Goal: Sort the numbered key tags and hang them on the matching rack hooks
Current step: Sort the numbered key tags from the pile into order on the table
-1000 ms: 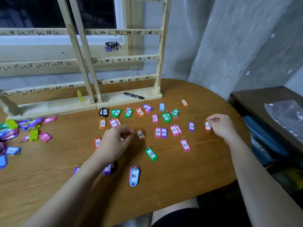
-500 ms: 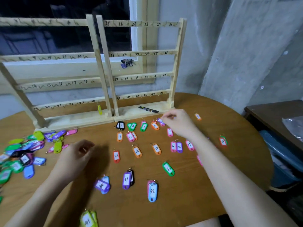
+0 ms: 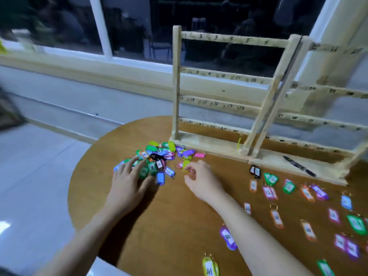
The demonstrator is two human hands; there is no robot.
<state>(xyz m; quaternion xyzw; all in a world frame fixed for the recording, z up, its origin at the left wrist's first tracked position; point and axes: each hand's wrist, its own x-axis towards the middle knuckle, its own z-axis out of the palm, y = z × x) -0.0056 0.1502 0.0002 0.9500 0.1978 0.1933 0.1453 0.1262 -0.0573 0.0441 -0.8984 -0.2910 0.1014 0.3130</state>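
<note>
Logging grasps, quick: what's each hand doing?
Left hand: open, fingers spread on the tag pile.
Right hand: pinching a yellow-green tag.
</note>
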